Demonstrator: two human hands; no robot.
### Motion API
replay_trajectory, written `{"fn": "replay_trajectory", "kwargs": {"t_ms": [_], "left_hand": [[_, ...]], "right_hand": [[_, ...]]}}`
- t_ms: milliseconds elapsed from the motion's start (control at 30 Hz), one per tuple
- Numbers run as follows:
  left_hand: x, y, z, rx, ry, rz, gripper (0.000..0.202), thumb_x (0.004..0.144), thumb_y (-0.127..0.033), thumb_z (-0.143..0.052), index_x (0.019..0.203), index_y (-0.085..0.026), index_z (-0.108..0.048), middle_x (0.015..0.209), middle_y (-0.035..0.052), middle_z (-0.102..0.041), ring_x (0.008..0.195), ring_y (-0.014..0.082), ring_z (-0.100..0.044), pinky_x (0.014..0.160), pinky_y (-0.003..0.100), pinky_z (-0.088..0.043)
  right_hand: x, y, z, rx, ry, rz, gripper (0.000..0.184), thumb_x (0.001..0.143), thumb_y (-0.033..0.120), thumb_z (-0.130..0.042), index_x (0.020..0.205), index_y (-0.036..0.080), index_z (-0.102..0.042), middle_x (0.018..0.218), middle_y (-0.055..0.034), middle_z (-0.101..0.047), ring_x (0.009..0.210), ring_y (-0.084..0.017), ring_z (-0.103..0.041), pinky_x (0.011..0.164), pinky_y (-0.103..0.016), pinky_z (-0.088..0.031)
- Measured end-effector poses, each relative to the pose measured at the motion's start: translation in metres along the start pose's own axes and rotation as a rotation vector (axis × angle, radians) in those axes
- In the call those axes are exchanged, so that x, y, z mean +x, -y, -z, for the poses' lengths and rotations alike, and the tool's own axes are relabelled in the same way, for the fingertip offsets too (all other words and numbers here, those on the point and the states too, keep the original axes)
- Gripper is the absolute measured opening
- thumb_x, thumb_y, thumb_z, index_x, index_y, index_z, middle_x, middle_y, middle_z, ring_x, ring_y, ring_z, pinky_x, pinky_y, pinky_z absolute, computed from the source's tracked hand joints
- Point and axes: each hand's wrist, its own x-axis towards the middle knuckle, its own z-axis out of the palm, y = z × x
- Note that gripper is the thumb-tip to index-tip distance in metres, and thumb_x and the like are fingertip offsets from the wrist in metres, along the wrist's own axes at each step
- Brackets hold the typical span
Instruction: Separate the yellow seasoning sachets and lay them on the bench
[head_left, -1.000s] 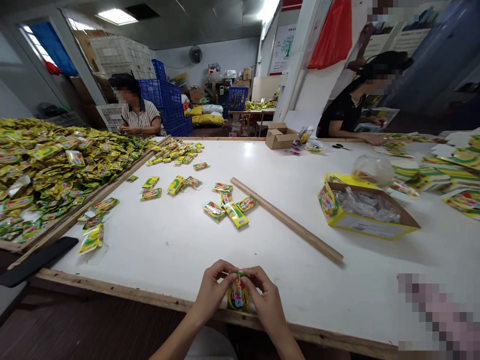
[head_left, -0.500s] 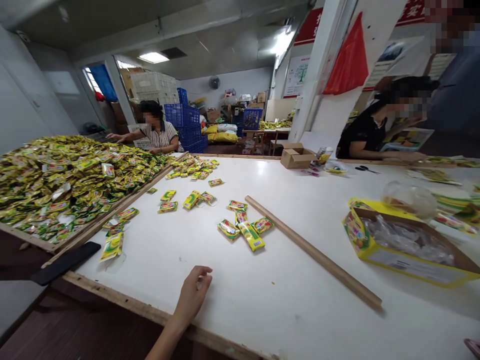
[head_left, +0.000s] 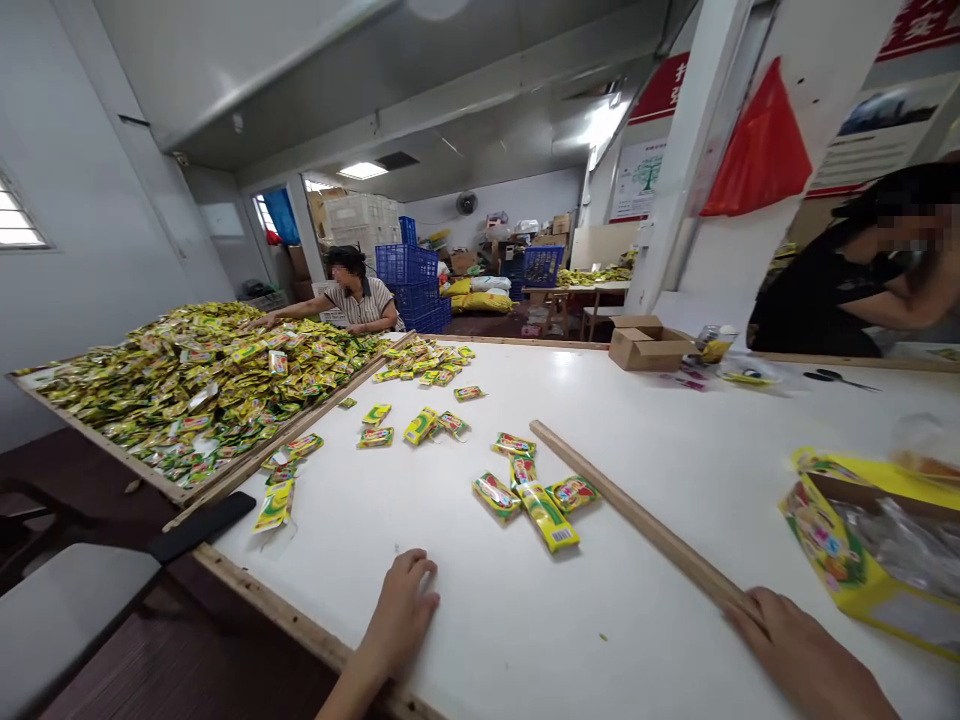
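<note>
My right hand [head_left: 799, 640] is closed around the near end of a long wooden stick [head_left: 637, 515] that lies slantwise on the white table [head_left: 360, 500]. My left hand [head_left: 401, 610] rests near the table's front edge, its fingers loosely bent, the thumb apart and nothing between them. Beyond it and to the right, several yellow-green snack packets lie in a small cluster, a yellow packet [head_left: 551, 517] on top. The stick's far end is beside this cluster. More packets are scattered to the left, among them a yellow packet [head_left: 275, 505] near the edge.
A large heap of packets [head_left: 217, 370] fills the left table behind a wooden rail [head_left: 300, 430]. On the right stands a yellow display box [head_left: 847, 550] with clear plastic inside. Farther back are a cardboard box [head_left: 649, 345] and scissors [head_left: 840, 378]. Two people sit across the tables.
My right hand has come into view and taken hold of the stick's near end. The view has swung left. My left hand stays low over the table, slightly turned.
</note>
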Motion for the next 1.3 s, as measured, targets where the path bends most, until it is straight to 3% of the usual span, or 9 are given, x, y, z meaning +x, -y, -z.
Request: {"fn": "replay_trajectory", "kwargs": {"t_ms": [67,200,400,567,700,900,1300], "left_hand": [[-0.001,-0.003,-0.003,0.036,0.005,-0.009,0.031,0.077,-0.017,-0.055,0.106,-0.022,-0.063,0.120,0.0119,-0.058,0.118,0.0291,-0.050,0.102,0.049,-0.040],[-0.001,-0.009,-0.004,0.089,0.026,-0.010,0.032,0.080,-0.016,-0.051,0.110,-0.020,-0.061,0.121,0.0124,-0.057,0.119,0.0286,-0.048,0.102,0.048,-0.039],[0.000,-0.009,-0.005,0.097,0.061,0.017,0.034,0.081,-0.016,-0.051,0.113,-0.018,-0.060,0.124,0.0143,-0.055,0.121,0.0296,-0.046,0.104,0.047,-0.037],[0.002,-0.011,-0.004,0.102,0.076,0.033,0.033,0.080,-0.016,-0.051,0.112,-0.018,-0.060,0.124,0.0131,-0.054,0.121,0.0287,-0.045,0.104,0.046,-0.037],[0.003,-0.015,-0.003,0.127,0.080,0.057,0.034,0.080,-0.015,-0.050,0.113,-0.018,-0.059,0.125,0.0122,-0.054,0.120,0.0273,-0.045,0.104,0.045,-0.036],[0.005,-0.018,-0.002,0.132,0.105,0.066,0.034,0.080,-0.015,-0.049,0.112,-0.018,-0.059,0.126,0.0115,-0.053,0.120,0.0270,-0.043,0.104,0.045,-0.036],[0.003,-0.014,-0.005,0.138,0.105,0.072,0.038,0.080,-0.014,-0.049,0.117,-0.016,-0.057,0.129,0.0129,-0.050,0.124,0.0271,-0.040,0.106,0.044,-0.033]], "right_hand": [[0.016,0.019,-0.003,-0.038,0.155,0.010,0.033,0.076,0.053,-0.054,0.061,0.030,-0.035,0.075,-0.0129,-0.060,0.060,-0.027,-0.060,0.055,-0.040,-0.037],[0.051,0.071,-0.007,-0.104,0.266,-0.006,0.035,0.087,0.047,-0.054,0.068,0.028,-0.031,0.064,-0.0073,-0.059,0.047,-0.023,-0.054,0.051,-0.034,-0.033],[0.101,0.127,-0.013,-0.255,0.276,0.110,0.024,0.096,0.042,-0.044,0.084,0.022,-0.045,0.066,-0.0093,-0.061,0.057,-0.026,-0.059,0.051,-0.030,-0.034],[0.113,0.156,-0.030,-0.271,0.338,0.145,0.025,0.097,0.041,-0.042,0.087,0.019,-0.049,0.075,-0.0113,-0.064,0.067,-0.026,-0.062,0.053,-0.029,-0.036],[0.116,0.174,-0.045,-0.287,0.346,0.161,0.029,0.100,0.040,-0.032,0.096,0.017,-0.049,0.079,-0.0118,-0.064,0.072,-0.027,-0.063,0.055,-0.029,-0.038],[0.123,0.189,-0.053,-0.311,0.371,0.165,0.030,0.100,0.041,-0.032,0.096,0.016,-0.050,0.082,-0.0122,-0.064,0.076,-0.027,-0.064,0.056,-0.029,-0.039],[0.121,0.195,-0.066,-0.310,0.405,0.145,0.029,0.098,0.039,-0.033,0.093,0.016,-0.050,0.085,-0.0144,-0.064,0.078,-0.028,-0.064,0.057,-0.030,-0.041]]}}
